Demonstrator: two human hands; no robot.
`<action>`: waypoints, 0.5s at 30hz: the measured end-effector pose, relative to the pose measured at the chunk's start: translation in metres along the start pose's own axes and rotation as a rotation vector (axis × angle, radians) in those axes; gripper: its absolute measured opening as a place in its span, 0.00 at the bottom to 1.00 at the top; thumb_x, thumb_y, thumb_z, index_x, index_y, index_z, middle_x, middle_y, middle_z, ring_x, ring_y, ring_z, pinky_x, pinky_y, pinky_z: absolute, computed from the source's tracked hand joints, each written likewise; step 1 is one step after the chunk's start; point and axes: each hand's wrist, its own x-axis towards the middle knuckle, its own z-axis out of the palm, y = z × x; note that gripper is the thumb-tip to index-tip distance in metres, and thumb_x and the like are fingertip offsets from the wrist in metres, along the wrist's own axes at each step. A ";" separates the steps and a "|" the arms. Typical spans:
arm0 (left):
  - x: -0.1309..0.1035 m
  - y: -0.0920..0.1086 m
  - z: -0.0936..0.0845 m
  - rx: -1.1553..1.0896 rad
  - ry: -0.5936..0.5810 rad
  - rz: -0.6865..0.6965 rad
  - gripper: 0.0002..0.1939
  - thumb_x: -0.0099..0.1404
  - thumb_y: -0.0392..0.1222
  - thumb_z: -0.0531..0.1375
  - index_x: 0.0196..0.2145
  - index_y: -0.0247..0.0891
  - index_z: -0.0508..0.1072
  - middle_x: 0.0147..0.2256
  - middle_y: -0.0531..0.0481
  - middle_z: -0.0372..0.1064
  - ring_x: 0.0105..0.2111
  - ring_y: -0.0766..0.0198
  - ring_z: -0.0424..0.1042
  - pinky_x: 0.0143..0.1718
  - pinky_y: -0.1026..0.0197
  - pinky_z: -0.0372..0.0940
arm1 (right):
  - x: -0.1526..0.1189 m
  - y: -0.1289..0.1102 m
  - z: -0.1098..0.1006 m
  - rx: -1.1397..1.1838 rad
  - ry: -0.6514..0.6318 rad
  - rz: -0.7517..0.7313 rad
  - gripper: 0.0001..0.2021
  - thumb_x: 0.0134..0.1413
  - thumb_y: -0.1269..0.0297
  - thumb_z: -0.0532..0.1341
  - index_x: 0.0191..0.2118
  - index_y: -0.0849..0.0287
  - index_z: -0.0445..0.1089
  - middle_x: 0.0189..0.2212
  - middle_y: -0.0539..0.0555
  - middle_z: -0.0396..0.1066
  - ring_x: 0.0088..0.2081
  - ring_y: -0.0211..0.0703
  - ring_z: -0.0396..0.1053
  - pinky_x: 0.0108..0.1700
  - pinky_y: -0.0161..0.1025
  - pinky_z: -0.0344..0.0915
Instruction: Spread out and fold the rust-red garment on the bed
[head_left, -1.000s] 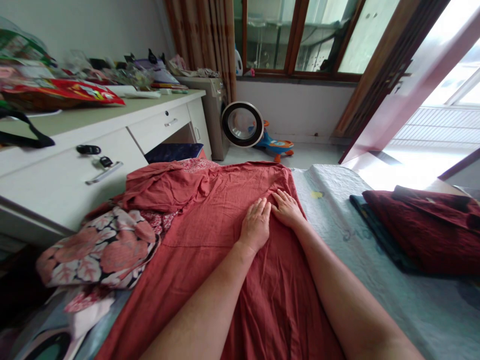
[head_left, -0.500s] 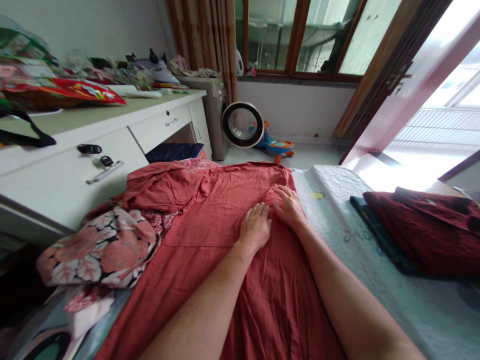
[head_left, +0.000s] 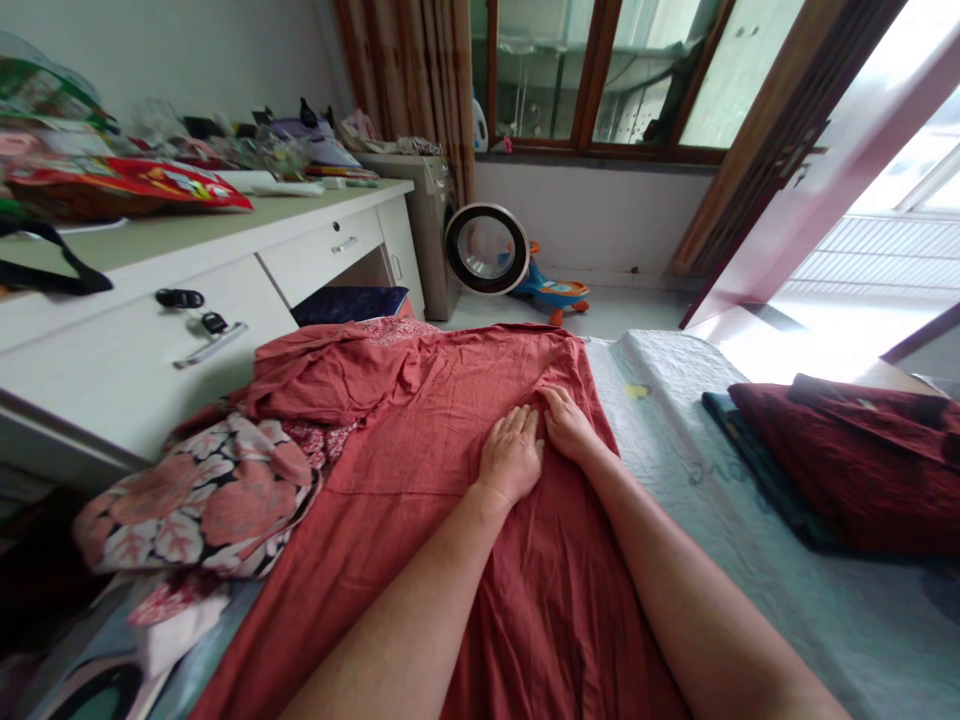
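Note:
A red cloth garment (head_left: 420, 440) lies spread over the bed, with a seam across its middle and wrinkles toward me. My left hand (head_left: 514, 452) rests flat on it, palm down, fingers stretched out. Just to the right, my right hand (head_left: 570, 425) has its fingers drawn together on the cloth near the garment's right edge, and small creases show at the fingertips. The fingertips themselves are partly hidden. At the garment's left side, part of it is bunched up beside a floral-patterned cloth (head_left: 202, 500).
Folded dark red clothes (head_left: 862, 460) lie on the light blue bed cover (head_left: 675, 420) at right. A white desk (head_left: 112, 370) with keys in its drawer lines the left. Beyond stand a washing machine with its round door (head_left: 487, 250) open and a blue ride-on toy (head_left: 551, 288).
My right hand has drawn back and slightly left, toward my left hand, and its spread fingers have come together on the cloth. The left hand has stayed in place.

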 end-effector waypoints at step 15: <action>-0.001 0.001 -0.001 0.011 -0.008 -0.015 0.27 0.71 0.43 0.51 0.65 0.32 0.58 0.66 0.38 0.55 0.66 0.52 0.54 0.66 0.50 0.51 | 0.007 -0.011 -0.020 -0.231 -0.172 0.177 0.23 0.61 0.64 0.52 0.60 0.63 0.63 0.61 0.61 0.62 0.62 0.49 0.60 0.63 0.46 0.56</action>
